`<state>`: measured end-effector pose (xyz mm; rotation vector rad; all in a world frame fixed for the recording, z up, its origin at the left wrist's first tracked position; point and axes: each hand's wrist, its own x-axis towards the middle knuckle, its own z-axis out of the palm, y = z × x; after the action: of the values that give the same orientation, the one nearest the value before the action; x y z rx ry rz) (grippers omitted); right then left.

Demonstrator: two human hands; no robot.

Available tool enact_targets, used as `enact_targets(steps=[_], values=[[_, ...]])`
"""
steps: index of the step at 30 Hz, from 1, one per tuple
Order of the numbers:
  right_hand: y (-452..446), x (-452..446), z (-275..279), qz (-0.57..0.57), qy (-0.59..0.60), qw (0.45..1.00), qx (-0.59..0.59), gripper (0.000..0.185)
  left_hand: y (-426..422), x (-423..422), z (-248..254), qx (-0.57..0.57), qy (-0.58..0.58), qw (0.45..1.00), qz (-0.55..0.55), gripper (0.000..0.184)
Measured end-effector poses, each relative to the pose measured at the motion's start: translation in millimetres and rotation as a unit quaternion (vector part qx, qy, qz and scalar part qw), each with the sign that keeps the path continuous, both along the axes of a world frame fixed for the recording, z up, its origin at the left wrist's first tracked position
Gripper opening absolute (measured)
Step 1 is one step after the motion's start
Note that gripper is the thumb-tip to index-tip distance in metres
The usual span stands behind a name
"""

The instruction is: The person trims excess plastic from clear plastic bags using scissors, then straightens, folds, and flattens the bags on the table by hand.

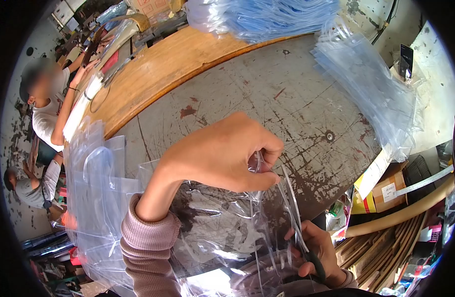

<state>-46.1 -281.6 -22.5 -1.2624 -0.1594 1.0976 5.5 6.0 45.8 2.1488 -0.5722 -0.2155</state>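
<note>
My left hand (pixel 227 153), its arm in a pinkish ribbed sleeve, pinches the edge of a clear plastic sheet (pixel 212 227) above the scratched grey table (pixel 296 99). At the lower right, my right hand (pixel 319 252) holds scissors (pixel 297 227) with dark handles. The blades point up and to the left, close beside the hanging plastic edge, and look slightly apart. The plastic spreads below my left hand toward the bottom of the view, glossy with reflections.
Clear plastic bags lie at left (pixel 98 198) and at right (pixel 371 84). A bluish plastic stack (pixel 267 17) sits at the far edge, by a wooden board (pixel 163 64). Two people work at left. Cardboard (pixel 386 247) stands at lower right.
</note>
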Motion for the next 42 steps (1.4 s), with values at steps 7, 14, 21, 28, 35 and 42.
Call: enact_targets(steps=[7,14,21,28,35,42], values=[[9,-3,6,-0.043,0.02,0.999,-0.001,0.085,5,-1,2,0.033,0.013,0.999,0.007,0.031],[7,-2,10,-0.051,0.044,0.998,-0.003,0.087,31,10,-15,-0.102,0.042,0.992,-0.054,0.038],[19,-2,27,-0.052,-0.002,0.998,-0.022,0.094,26,11,-15,-0.089,0.117,0.983,-0.106,0.022],[14,-1,20,-0.035,-0.027,0.999,-0.003,0.087,27,10,-16,-0.079,0.1,0.988,-0.082,0.023],[10,-1,16,-0.032,-0.056,0.998,0.003,0.084,26,10,-18,-0.078,0.104,0.99,-0.046,0.025],[-1,1,1,0.028,-0.094,0.995,0.014,0.08,18,8,-16,-0.075,0.117,0.99,-0.035,0.031]])
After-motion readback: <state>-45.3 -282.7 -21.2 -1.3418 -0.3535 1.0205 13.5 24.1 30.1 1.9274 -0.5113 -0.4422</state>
